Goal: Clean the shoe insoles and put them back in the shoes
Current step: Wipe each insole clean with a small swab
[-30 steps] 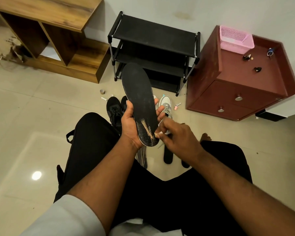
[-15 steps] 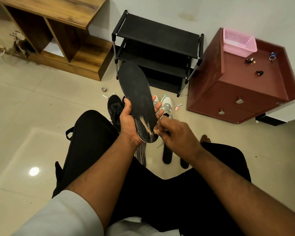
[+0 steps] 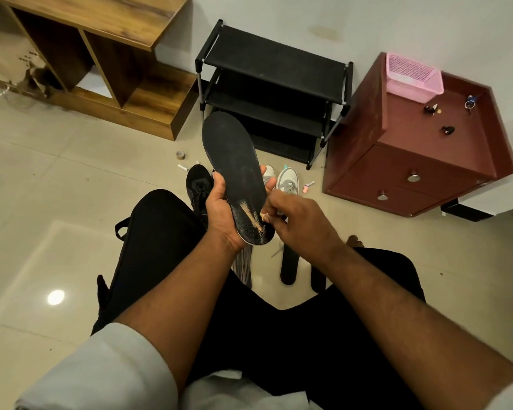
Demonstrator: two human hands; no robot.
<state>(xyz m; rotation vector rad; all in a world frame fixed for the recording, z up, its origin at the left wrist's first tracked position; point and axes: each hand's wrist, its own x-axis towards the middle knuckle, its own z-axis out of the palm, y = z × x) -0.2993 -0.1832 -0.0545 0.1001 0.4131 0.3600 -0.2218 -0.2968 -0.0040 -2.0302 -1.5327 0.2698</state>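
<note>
No writing is legible anywhere. The black insole [image 3: 234,170], flat and matte with a worn tan streak at its heel, runs lengthwise away from the person, toe up. The left hand [image 3: 219,214] grips its heel end; the right hand [image 3: 293,217] pinches something pale against the heel. Below, a black sneaker [image 3: 198,184] and a grey-white sneaker [image 3: 288,180] stand on glossy floor tiles [image 3: 57,187].

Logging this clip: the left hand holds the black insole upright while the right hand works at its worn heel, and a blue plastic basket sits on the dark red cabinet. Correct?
One slip: the basket is pink, not blue. The head view shows the pink plastic basket on the dark red cabinet. The left hand does hold the black insole, and the right hand is at its heel.
</note>
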